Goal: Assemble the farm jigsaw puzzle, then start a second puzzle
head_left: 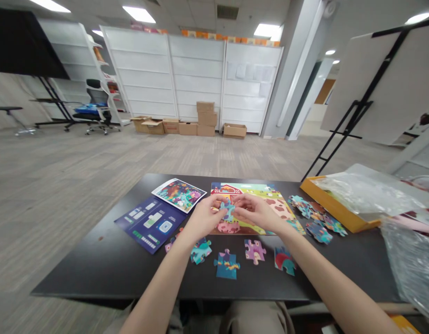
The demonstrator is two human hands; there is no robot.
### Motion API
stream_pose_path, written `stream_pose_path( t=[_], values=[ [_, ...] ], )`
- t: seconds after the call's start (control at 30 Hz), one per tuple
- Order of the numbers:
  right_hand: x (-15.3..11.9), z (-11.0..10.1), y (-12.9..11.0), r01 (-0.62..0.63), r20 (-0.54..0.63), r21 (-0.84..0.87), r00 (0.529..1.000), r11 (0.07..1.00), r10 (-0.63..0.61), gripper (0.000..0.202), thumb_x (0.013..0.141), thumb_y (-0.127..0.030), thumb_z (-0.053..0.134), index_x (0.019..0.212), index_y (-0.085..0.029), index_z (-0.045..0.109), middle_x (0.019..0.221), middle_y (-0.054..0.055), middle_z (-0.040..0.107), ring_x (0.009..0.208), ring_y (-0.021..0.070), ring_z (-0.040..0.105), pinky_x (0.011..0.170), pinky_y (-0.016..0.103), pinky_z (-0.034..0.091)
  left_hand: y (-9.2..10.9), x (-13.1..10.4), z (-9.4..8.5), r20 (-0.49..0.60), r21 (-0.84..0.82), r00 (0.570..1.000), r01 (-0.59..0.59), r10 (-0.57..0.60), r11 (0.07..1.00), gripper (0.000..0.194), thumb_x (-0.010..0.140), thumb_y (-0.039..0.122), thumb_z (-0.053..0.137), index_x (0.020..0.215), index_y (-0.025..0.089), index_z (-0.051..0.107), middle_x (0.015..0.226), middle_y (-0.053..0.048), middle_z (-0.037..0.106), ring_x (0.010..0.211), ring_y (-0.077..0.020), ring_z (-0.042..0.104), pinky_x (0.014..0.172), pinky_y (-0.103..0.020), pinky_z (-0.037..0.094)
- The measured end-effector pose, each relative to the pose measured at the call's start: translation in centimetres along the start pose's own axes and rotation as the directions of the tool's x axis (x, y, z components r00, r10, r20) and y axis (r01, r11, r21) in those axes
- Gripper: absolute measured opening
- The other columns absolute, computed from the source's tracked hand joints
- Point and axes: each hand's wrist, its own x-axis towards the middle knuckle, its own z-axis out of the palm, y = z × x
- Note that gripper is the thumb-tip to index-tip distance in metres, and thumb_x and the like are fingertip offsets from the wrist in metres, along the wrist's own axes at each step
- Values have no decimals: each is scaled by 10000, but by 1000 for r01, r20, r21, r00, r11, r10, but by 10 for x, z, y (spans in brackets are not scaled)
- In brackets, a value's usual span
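Between my two hands is a light-blue jigsaw puzzle piece (228, 212), raised above a farm picture board (278, 195) with a red barn and cow-like spots. My left hand (208, 214) pinches the piece from its left side, while the fingers of my right hand (255, 211) close on its right edge. Nearer to me on the black table lie a dark-blue puzzle piece (227, 266), a purple one (255, 251) and a red-and-teal one (284, 261). Beneath my left forearm, a small group of teal and pink pieces (201, 251) is partly hidden.
An open booklet (141, 227) with a reference picture (179, 194) lies at left. Several overlapping puzzle pieces (319, 232) sit at right, beside a yellow box (339, 208) holding clear plastic. Crumpled plastic wrap (412, 264) covers the table's right edge (384, 297).
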Motion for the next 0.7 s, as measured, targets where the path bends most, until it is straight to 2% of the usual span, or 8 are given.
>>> stream_pose_path(
  t=[0.1, 0.23, 0.37, 0.47, 0.6, 0.7],
  values=[
    [3, 2, 8, -54, 36, 91, 998, 994, 51, 281, 844, -374, 726, 1050, -194, 661, 829, 25, 711, 755, 163, 685, 699, 305, 565, -6, 3, -1, 10, 50, 1000, 15, -15, 999, 193, 821, 237, 610, 979, 169, 695, 771, -17, 714, 673, -147, 678, 611, -236, 521],
    [4, 6, 13, -67, 45, 69, 997, 995, 64, 211, 838, -354, 720, 954, -184, 671, 807, 25, 709, 731, 156, 678, 677, 292, 549, -13, 6, -3, 36, 100, 999, 24, -28, 995, 178, 811, 264, 634, 934, 162, 712, 753, -32, 749, 665, -163, 698, 625, -250, 532],
    [3, 11, 15, -49, 45, 3, 998, 999, 49, 169, 874, -325, 681, 955, -177, 673, 834, 40, 724, 760, 162, 694, 713, 302, 558, -14, 7, -9, 47, 196, 996, 60, -71, 979, 155, 769, 262, 670, 877, 169, 730, 840, -60, 780, 701, -186, 725, 623, -267, 557],
    [0, 15, 13, -22, 60, -88, 998, 996, 27, 178, 890, -315, 679, 1004, -179, 677, 878, 50, 739, 784, 169, 706, 714, 303, 564, -15, 6, -16, 69, 285, 993, 75, -98, 955, 149, 760, 266, 672, 865, 180, 734, 799, -51, 777, 669, -192, 719, 591, -269, 547],
    [-4, 15, 6, 28, 159, -226, 987, 974, 9, 176, 908, -306, 680, 1038, -188, 683, 871, 43, 751, 755, 166, 707, 700, 294, 549, -20, 3, -25, 109, 395, 991, 31, -81, 918, 120, 755, 282, 671, 827, 199, 720, 760, -37, 768, 718, -211, 724, 657, -288, 544],
    [-5, 15, 2, 69, 213, -313, 977, 947, -1, 136, 916, -287, 672, 1011, -191, 685, 839, 29, 746, 741, 165, 693, 697, 286, 525, -21, -2, -28, 143, 516, 985, 12, -100, 857, 126, 783, 308, 661, 849, 220, 722, 770, -29, 770, 760, -219, 723, 686, -289, 515]
  ],
)
